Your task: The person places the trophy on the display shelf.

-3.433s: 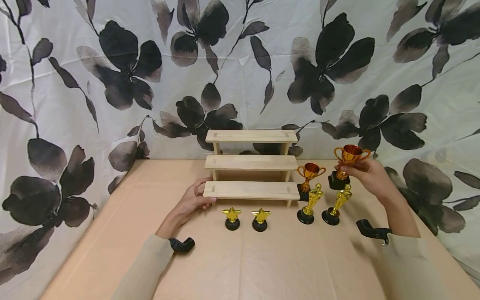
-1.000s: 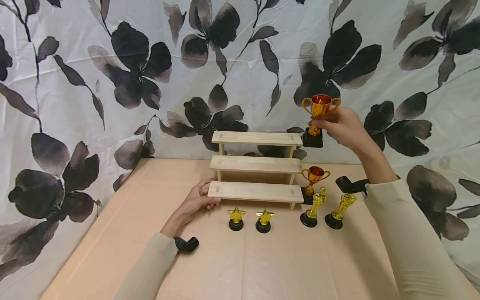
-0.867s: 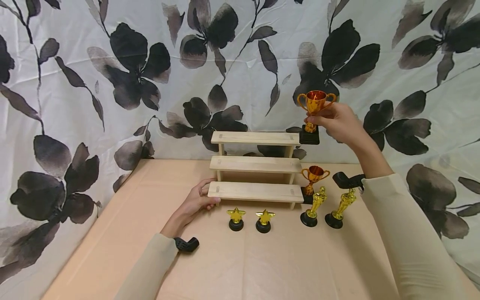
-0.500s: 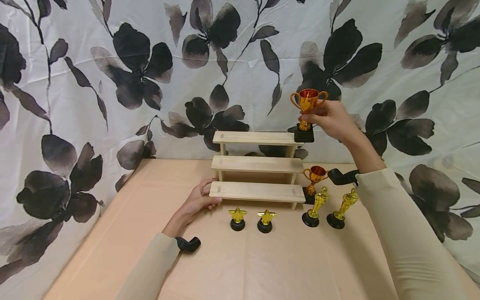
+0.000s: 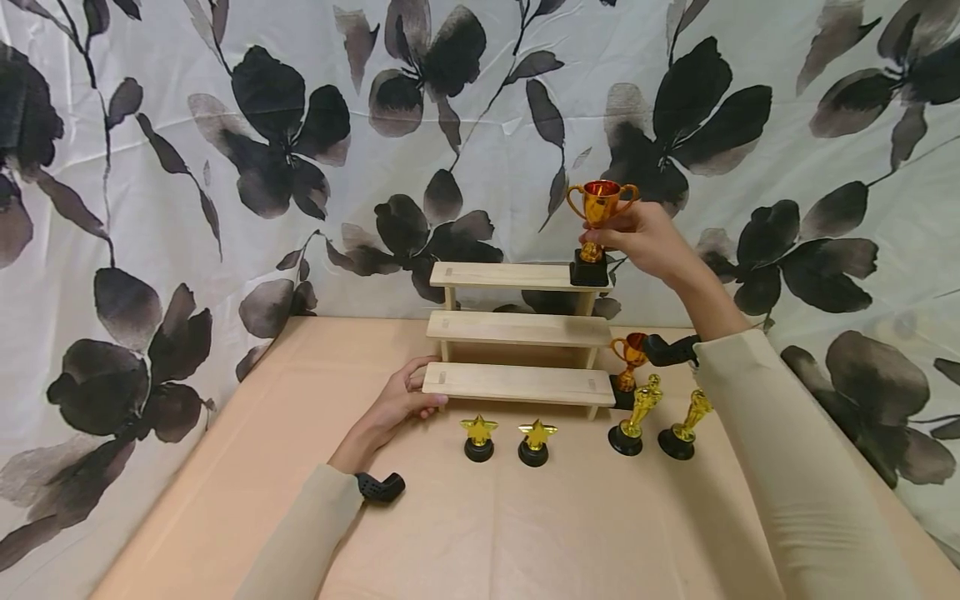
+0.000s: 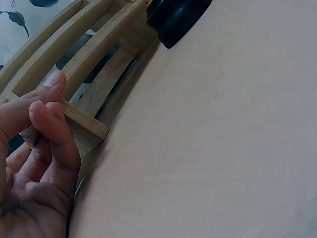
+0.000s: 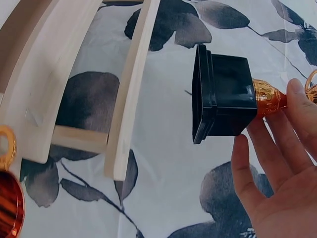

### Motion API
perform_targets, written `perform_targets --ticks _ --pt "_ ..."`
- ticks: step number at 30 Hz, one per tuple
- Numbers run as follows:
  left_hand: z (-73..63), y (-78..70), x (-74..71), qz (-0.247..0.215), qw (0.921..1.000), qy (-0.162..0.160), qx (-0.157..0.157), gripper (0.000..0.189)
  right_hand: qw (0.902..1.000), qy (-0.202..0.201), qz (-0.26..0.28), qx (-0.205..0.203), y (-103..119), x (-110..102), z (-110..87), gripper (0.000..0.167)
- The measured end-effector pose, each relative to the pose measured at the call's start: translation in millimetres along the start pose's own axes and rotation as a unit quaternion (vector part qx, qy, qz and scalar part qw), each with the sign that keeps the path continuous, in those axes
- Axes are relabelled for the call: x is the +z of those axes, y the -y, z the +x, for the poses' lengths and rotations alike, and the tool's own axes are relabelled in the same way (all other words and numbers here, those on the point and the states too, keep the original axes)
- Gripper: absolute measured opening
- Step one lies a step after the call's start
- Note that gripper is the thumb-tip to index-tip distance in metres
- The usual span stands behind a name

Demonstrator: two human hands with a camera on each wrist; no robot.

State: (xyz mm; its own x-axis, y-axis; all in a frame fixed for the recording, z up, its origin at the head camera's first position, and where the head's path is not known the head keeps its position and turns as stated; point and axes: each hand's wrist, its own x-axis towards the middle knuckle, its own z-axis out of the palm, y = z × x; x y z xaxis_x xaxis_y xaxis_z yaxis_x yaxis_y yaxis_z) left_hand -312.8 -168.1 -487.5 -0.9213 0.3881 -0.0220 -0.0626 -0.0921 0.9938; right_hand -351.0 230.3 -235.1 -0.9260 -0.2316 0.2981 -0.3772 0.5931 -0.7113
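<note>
My right hand (image 5: 641,237) pinches an orange-gold trophy cup (image 5: 601,202) by its stem, upright, at the right end of the top step. In the right wrist view, a gap shows between its black square base (image 7: 225,94) and the top board (image 7: 131,94). My left hand (image 5: 393,407) grips the left end of the bottom step of a three-step wooden display stand (image 5: 517,383), thumb on top. The left wrist view shows the fingers (image 6: 62,144) curled at that end. A second trophy cup (image 5: 626,354) stands right of the stand, partly hidden by the right wrist's camera.
Two gold star trophies (image 5: 478,433) stand in front of the stand. Two gold figure trophies (image 5: 641,412) stand on the right, one partly covered by the right sleeve. A floral curtain (image 5: 300,167) hangs behind the peach-coloured tabletop (image 5: 450,533).
The right hand has lifted the trophy cup from the right side of the table and carried it up and left to the top step. The left hand keeps its grip on the stand.
</note>
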Motion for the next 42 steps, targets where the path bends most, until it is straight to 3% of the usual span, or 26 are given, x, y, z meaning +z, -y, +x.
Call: perform_targets --ticks 12,24,34,42 --pt "1.0 0.3 -0.3 0.003 0.9999 -0.007 -0.007 0.087 0.9996 -0.005 0.027 -0.007 11 20 17.3 0.040" --pt "0.2 0.0 0.6 0.001 1.0000 0.001 -0.003 0.086 0.9992 -0.002 0.036 0.015 23 48 35.0 0.037" --pt "-0.2 0.0 -2.4 0.002 1.0000 0.002 -0.001 0.086 0.9999 0.000 0.006 -0.010 33 71 50.5 0.030" --pt "-1.9 -0.2 -1.2 0.000 1.0000 0.001 -0.003 0.085 0.9994 0.010 0.031 -0.010 32 93 61.5 0.028"
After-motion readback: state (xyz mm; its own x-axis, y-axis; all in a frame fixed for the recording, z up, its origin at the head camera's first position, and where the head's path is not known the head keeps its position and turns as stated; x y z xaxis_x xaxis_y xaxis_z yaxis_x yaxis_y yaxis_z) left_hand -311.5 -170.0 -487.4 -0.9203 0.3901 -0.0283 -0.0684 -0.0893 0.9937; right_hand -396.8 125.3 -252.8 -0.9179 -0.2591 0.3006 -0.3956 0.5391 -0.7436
